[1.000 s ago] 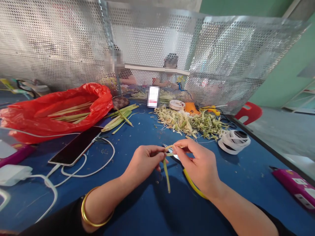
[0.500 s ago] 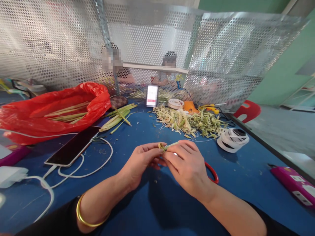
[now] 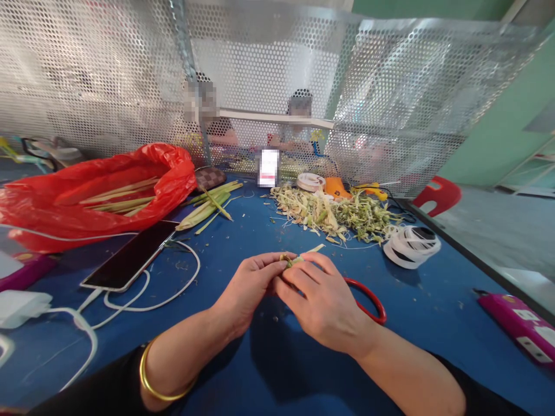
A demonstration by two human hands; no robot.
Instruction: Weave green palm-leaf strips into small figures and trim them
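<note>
My left hand [image 3: 254,284] and my right hand [image 3: 318,300] meet over the middle of the blue table [image 3: 277,358]. Together they pinch a thin yellow-green leaf strip [image 3: 299,258], rolled small between the fingertips, with a short pale end poking out to the upper right. A red-handled pair of scissors [image 3: 368,300] lies on the table just behind my right hand, mostly hidden by it. A gold bangle [image 3: 150,381] circles my left wrist.
A red plastic bag [image 3: 95,190] holds long leaf stalks at the left; more stalks [image 3: 208,208] lie beside it. A phone [image 3: 130,257] with white cable, a heap of leaf scraps [image 3: 338,216], tape rolls [image 3: 411,242] and a pink case [image 3: 520,326] surround me. People sit behind the perforated screen [image 3: 277,86].
The long hanging strip has been rolled up short between my fingers. My hands have closed together, and the scissors my right hand held now lie on the table.
</note>
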